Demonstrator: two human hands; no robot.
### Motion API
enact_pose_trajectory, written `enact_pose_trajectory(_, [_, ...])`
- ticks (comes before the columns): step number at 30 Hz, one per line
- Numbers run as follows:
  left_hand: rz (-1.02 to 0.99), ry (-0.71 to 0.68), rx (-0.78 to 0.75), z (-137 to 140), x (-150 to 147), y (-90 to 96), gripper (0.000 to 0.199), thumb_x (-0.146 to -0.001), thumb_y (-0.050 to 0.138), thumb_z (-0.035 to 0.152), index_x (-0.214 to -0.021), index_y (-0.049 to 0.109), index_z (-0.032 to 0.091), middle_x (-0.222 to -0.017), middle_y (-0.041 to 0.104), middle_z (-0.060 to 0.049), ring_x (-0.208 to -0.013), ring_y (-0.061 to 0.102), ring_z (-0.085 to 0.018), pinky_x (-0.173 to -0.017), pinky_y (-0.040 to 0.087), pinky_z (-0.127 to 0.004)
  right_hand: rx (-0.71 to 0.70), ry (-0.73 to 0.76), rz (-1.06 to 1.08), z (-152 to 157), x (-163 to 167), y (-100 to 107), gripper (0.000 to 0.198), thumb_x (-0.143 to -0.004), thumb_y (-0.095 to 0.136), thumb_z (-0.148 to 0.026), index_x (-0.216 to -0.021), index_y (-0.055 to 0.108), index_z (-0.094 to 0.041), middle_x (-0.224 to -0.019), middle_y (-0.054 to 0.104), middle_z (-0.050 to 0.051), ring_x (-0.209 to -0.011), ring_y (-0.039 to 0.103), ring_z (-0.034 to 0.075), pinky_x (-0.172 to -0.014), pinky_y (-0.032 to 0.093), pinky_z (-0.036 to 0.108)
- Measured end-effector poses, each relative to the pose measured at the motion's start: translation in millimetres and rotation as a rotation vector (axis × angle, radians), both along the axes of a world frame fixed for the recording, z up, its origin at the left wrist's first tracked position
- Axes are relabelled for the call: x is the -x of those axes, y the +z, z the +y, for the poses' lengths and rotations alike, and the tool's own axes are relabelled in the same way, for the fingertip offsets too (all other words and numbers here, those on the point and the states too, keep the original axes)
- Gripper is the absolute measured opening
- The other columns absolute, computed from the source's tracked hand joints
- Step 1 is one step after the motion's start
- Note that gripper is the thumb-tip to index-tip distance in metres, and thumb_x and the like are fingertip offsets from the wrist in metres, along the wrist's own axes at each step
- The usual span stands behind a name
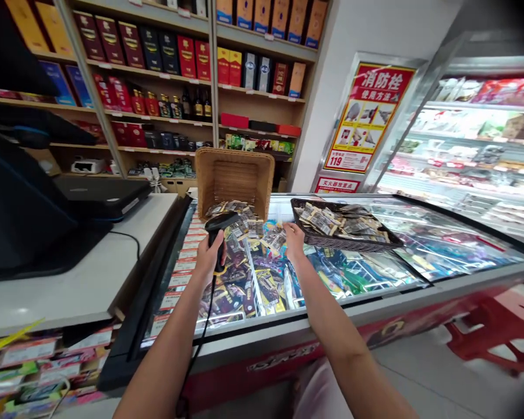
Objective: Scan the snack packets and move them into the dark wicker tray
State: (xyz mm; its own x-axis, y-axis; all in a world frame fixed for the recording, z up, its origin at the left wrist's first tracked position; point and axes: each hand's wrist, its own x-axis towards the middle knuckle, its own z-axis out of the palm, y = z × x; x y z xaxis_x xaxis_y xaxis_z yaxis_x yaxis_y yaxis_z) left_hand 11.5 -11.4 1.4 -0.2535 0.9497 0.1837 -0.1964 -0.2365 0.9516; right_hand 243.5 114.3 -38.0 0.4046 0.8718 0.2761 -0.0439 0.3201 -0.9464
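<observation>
My left hand (208, 256) is wrapped round the handle of a black barcode scanner (222, 224), whose cord hangs down past the forearm. The scanner's head points over small packets at the mouth of a tipped wicker basket (234, 180). My right hand (294, 237) pinches the edge of a small snack packet (274, 240) just above the freezer's glass top. Several like packets (244, 218) spill from the basket onto the glass. Right of my right hand, a dark woven tray (344, 241) holds more packets (325, 221).
Under the glass of the chest freezer (349, 314) lie colourful frozen packs. A counter (61, 291) with a black checkout machine (26, 203) stands at left. Shelves of boxed bottles (148, 52) line the back. A red stool (498, 331) is on the floor at right.
</observation>
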Motion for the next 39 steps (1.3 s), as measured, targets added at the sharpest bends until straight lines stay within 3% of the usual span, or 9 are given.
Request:
enact_pose_trajectory(4, [0.183,-0.16,0.044,-3,-2,2.1,0.052,-0.073,0.081,0.061,-0.079,0.053,0.017,-0.062,0.054,0.002,-0.039,0.044,-0.007,-0.035,0.03,-0.02,0.071,-0.127,0.142,10,-11,-1,0.024,-0.084,0.061,-0.039,-0.087,0.062,-0.016,-0.062,0.05,-0.003,-0.053,0.041,0.011,-0.052,0.035,0.025])
enact_pose_trajectory(10, [0.396,-0.309,0.035,0,-5,-4.6,0.049,-0.083,0.073,0.062,-0.074,0.053,0.018,-0.057,0.052,0.001,-0.04,0.044,-0.009,-0.039,0.034,-0.021,0.028,-0.204,-0.011,11,-17,1,0.033,-0.096,0.049,-0.048,-0.096,0.061,-0.018,-0.073,0.058,0.002,-0.062,0.049,0.014,-0.056,0.04,0.026])
enact_pose_trajectory(18, [0.456,-0.337,0.021,-1,-9,-7.7,0.049,-0.084,0.072,0.062,-0.073,0.055,0.018,-0.055,0.051,0.001,-0.039,0.044,-0.009,-0.04,0.032,-0.021,0.029,-0.178,-0.088,1,-16,6,0.031,-0.101,0.045,-0.047,-0.103,0.06,-0.02,-0.086,0.062,0.007,-0.069,0.053,0.017,-0.059,0.041,0.029])
enact_pose_trajectory(33, [0.527,-0.407,0.004,-1,-7,-5.0,0.046,-0.084,0.072,0.059,-0.075,0.055,0.018,-0.051,0.05,0.002,-0.04,0.044,-0.01,-0.043,0.032,-0.023,0.047,-0.188,-0.085,-1,-16,9,0.027,-0.099,0.048,-0.043,-0.097,0.061,-0.019,-0.086,0.063,0.007,-0.072,0.055,0.017,-0.061,0.042,0.027])
enact_pose_trajectory(39, [0.517,-0.371,0.003,-2,-10,-5.1,0.046,-0.083,0.073,0.059,-0.075,0.056,0.017,-0.052,0.051,0.003,-0.04,0.043,-0.009,-0.042,0.033,-0.022,0.077,-0.159,0.037,-6,-13,14,0.026,-0.095,0.054,-0.044,-0.093,0.062,-0.02,-0.084,0.06,0.004,-0.066,0.051,0.015,-0.056,0.041,0.026])
